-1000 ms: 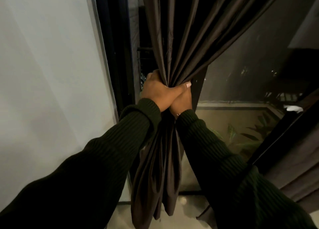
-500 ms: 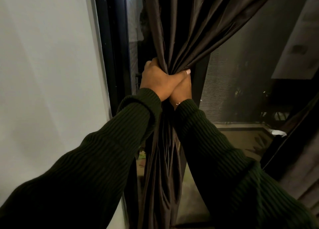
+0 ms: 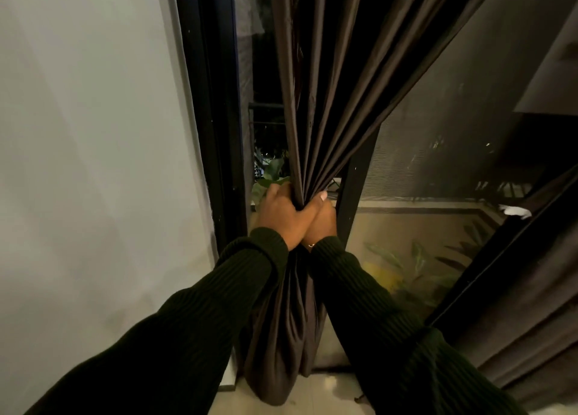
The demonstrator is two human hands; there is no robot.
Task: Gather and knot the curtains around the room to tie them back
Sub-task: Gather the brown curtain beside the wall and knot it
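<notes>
A dark brown curtain [image 3: 331, 95] hangs in front of a glass door and is bunched into tight folds at mid height. My left hand [image 3: 276, 214] and my right hand [image 3: 322, 220] press against each other and both clasp the bunched fabric from either side. Above the hands the folds fan out up and to the right. Below them the loose tail [image 3: 281, 352] sags in a bulge down to the pale floor. Both arms wear dark green ribbed sleeves.
A white wall [image 3: 87, 164] fills the left side, edged by a black door frame [image 3: 212, 117]. Behind the glass lies a tiled balcony with leafy plants [image 3: 416, 267]. A second dark curtain [image 3: 531, 314] hangs at the right edge.
My clasped hands have slid down the curtain from their raised spot half a second ago, and the view has tipped down so the floor and the curtain's bottom show again.
</notes>
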